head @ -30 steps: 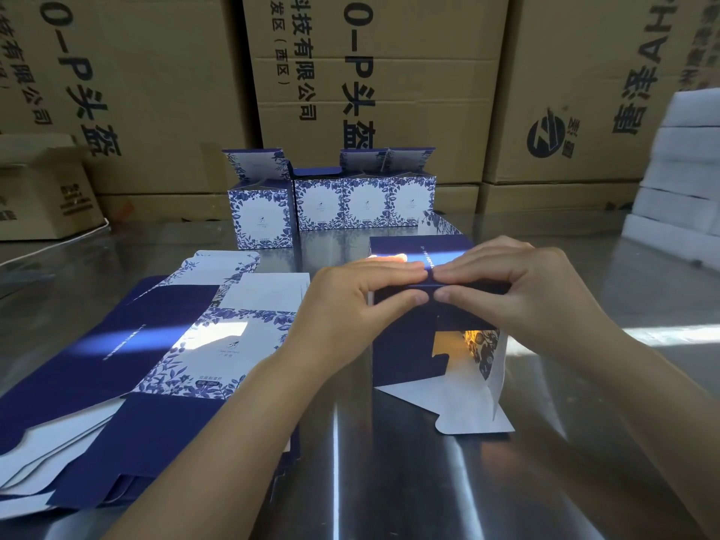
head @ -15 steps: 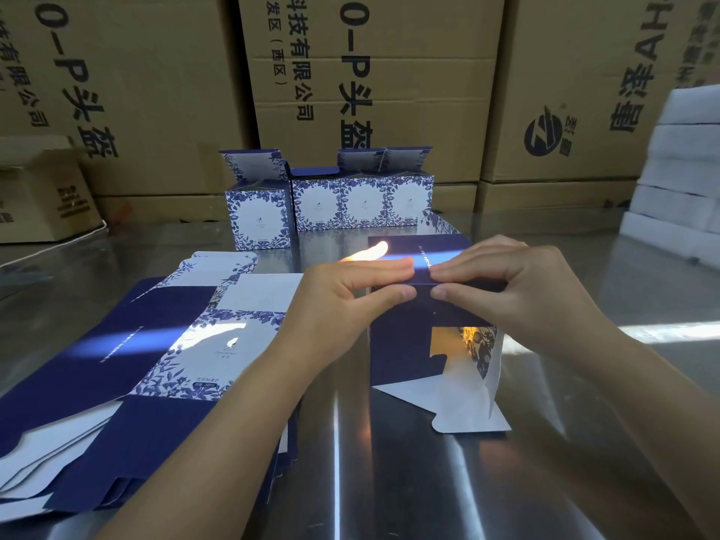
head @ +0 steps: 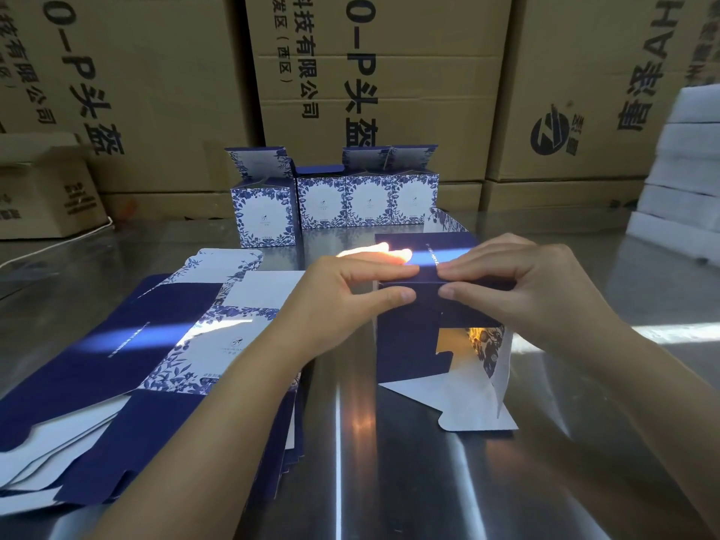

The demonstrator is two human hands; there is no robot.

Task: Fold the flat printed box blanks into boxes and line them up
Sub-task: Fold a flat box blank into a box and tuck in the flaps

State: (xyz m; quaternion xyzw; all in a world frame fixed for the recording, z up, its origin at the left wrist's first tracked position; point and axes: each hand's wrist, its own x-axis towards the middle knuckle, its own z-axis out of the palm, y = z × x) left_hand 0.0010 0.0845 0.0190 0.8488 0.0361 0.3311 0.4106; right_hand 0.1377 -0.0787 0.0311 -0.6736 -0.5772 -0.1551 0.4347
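**Two hands, one fold:** my left hand (head: 343, 302) and right hand (head: 537, 294) pinch the top edge of a dark blue box (head: 405, 344) on the steel table (head: 389, 461).

Each hand grips the crease between thumb and fingers, fingertips nearly meeting, and the box's white flaps lie open toward me. Its line of white print is too small to read. Four finished boxes (head: 368, 202) with blue floral borders stand in a row behind it. A fanned stack of blanks (head: 117, 344) lies at my left, too overlapped to count. The cartons (head: 382, 91) behind read "科技有限公司", "(西区)" and "O-P头盔".
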